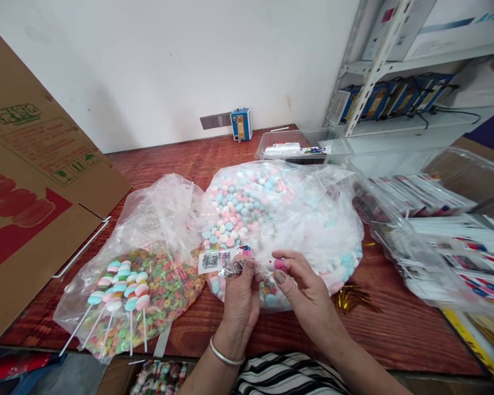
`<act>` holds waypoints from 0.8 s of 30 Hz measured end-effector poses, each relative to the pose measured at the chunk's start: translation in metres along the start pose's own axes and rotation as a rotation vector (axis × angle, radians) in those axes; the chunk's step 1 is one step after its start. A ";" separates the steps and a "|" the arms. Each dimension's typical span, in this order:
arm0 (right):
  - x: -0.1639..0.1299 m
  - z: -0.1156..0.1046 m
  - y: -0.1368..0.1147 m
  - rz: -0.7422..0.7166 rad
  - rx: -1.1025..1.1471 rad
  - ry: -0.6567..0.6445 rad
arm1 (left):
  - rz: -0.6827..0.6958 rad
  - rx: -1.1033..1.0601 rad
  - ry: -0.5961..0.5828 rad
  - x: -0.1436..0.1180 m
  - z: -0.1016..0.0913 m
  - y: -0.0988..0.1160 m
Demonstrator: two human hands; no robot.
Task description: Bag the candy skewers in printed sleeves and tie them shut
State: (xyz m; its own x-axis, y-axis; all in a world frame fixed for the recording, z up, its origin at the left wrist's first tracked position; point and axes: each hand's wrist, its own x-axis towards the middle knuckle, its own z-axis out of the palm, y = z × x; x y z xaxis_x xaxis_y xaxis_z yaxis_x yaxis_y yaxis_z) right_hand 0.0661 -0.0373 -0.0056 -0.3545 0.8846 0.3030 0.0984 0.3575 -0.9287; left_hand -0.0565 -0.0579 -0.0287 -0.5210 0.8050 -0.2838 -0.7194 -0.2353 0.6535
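Observation:
My left hand [242, 299], with a silver bangle on the wrist, is closed on a small printed clear plastic bag [214, 261]. The bag shows a barcode panel and a dark patterned part. My right hand [310, 293] pinches a pink-printed piece of clear plastic [278, 264] just to the right; I cannot tell whether it belongs to the same bag. Both hands are above the front of a big clear sack of pastel marshmallows [242, 203]. Several marshmallow skewers [121, 285] on white sticks rest on a sack of colourful ring-shaped pieces [173, 280] at left.
A cardboard box [45, 164] stands at left. Clear bins of printed packets [424, 197] sit at right, another clear tub [304, 145] behind. Gold twist ties [354, 299] lie near my right forearm. A blue device [241, 125] stands by the wall, below-table box [158, 378] in front.

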 end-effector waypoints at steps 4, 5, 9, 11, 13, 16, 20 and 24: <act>0.001 0.006 0.007 0.047 -0.011 0.073 | 0.036 0.187 -0.091 -0.004 -0.002 0.002; 0.001 0.006 0.008 0.040 -0.039 0.088 | 0.018 0.216 -0.118 -0.004 -0.004 0.002; 0.001 0.003 0.008 0.047 -0.038 0.080 | -0.081 0.242 -0.182 -0.005 -0.009 0.003; 0.001 0.001 0.005 0.083 0.047 0.053 | -0.176 0.151 -0.170 -0.004 -0.011 0.002; 0.000 -0.001 -0.001 0.104 0.130 0.045 | -0.277 0.009 -0.113 -0.002 -0.012 0.001; 0.000 -0.006 -0.010 0.079 0.160 0.084 | -0.353 -0.176 -0.060 0.001 -0.013 0.001; 0.003 -0.006 -0.010 0.063 0.082 0.083 | -0.374 -0.295 -0.091 0.002 -0.011 0.007; 0.016 0.008 0.001 0.187 0.031 -0.031 | -0.284 -0.226 -0.167 -0.014 -0.016 0.033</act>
State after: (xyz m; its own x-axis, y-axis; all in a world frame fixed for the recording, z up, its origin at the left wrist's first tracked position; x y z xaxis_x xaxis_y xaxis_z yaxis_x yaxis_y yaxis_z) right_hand 0.0531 -0.0257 -0.0031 -0.3611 0.9250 0.1184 0.1367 0.1781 -0.9745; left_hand -0.0801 -0.0855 -0.0146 -0.2182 0.9283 -0.3012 -0.9168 -0.0892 0.3893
